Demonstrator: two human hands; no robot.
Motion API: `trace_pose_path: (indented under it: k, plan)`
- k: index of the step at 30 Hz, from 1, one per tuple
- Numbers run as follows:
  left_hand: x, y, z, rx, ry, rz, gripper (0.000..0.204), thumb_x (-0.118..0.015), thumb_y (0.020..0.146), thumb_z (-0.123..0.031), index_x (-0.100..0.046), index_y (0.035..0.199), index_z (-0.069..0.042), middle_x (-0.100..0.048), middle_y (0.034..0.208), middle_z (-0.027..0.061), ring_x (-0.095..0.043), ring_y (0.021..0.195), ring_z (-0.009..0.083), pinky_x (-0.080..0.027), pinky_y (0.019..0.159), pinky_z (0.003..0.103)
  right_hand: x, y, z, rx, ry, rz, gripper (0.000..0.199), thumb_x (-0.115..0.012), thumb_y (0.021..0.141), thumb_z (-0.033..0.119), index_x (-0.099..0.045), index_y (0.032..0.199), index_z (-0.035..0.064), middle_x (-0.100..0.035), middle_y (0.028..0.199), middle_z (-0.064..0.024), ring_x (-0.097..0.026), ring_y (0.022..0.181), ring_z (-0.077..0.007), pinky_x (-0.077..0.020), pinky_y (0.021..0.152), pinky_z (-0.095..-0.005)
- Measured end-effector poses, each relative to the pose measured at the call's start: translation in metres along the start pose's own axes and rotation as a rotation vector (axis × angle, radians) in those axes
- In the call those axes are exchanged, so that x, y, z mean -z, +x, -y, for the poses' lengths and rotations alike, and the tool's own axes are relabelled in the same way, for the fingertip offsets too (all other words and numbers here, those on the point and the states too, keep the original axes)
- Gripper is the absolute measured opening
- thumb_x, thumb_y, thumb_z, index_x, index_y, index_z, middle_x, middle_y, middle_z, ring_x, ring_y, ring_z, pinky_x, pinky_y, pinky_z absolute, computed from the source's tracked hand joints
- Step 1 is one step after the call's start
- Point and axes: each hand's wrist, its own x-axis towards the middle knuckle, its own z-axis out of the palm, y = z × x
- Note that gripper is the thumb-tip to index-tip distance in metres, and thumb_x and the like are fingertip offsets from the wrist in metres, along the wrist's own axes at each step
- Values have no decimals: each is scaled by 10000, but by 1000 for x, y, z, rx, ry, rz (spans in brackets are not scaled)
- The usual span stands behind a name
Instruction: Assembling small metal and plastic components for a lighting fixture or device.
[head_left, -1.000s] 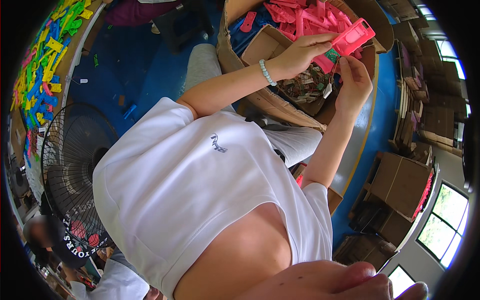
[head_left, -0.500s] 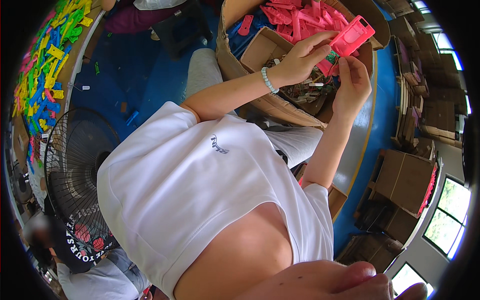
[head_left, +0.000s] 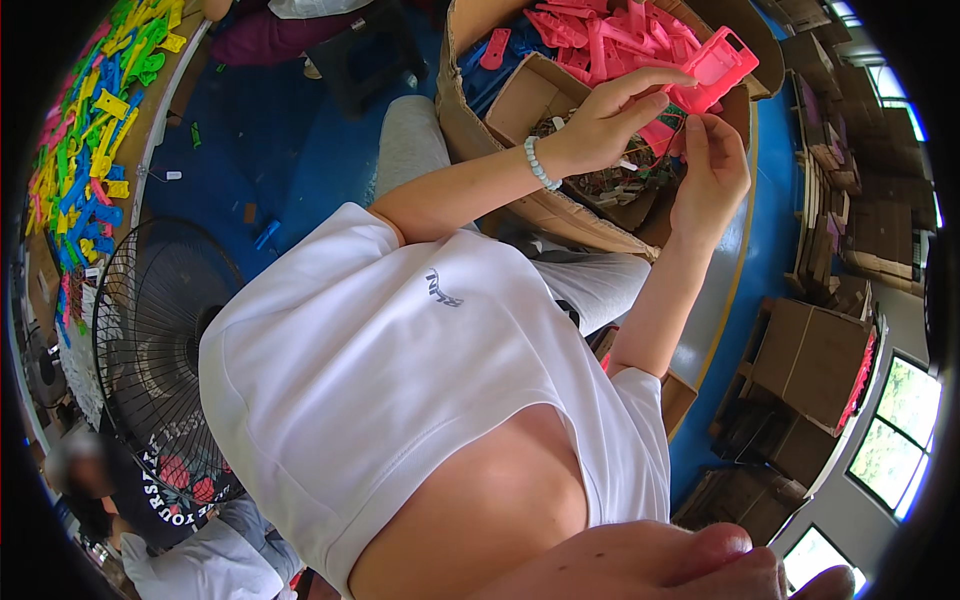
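Observation:
My left hand (head_left: 610, 120), with a pale bead bracelet on the wrist, is shut on a pink rectangular plastic piece (head_left: 718, 65) and holds it up over an open cardboard box (head_left: 462, 110). My right hand (head_left: 712, 170) is just below the piece. Its thumb and forefinger pinch a small bit at the piece's lower edge. What exactly those fingers pinch is too small to tell. My white shirt fills the middle of the view.
The big box holds several pink pieces (head_left: 600, 35) and some blue ones (head_left: 500, 60). A smaller box (head_left: 520, 95) holds dark scraps. A standing fan (head_left: 150, 340) is at left, beside a table of colourful plastic parts (head_left: 95, 130). Stacked cardboard boxes (head_left: 810, 370) stand right. Another person (head_left: 90, 480) is lower left.
Both hands stay on the pink piece. My right fingers have shifted along its lower edge, and the piece has tilted slightly.

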Motion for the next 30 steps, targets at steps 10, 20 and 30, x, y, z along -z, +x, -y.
trace_pose_path:
  k: [10, 20, 30]
  plan:
    - [1, -2, -5, 20, 1, -84, 283, -453, 973, -70, -561, 1233, -35, -603, 1169, 53, -539, 1035, 91, -423, 883, 241, -7, -1, -2, 25, 227, -11, 156, -662, 865, 20, -584, 995, -18, -616, 831, -53, -531, 618, -72, -409, 512, -194]
    - [-2, -3, -4, -66, -6, -58, 314, -433, 982, -58, -521, 1282, -27, -563, 1248, 54, -501, 1142, 102, -378, 982, 257, -11, -6, -9, 54, 262, -99, 184, -682, 840, -7, -591, 999, -19, -632, 864, -71, -531, 623, -72, -401, 498, -187]
    - [-5, -6, 1, 40, -23, -141, 269, -443, 972, -35, -574, 1207, -39, -606, 1183, 42, -529, 1046, 64, -401, 914, 226, -11, -2, -11, 9, 309, -95, 179, -702, 811, -35, -599, 957, -24, -630, 839, -74, -541, 615, -76, -399, 481, -188]
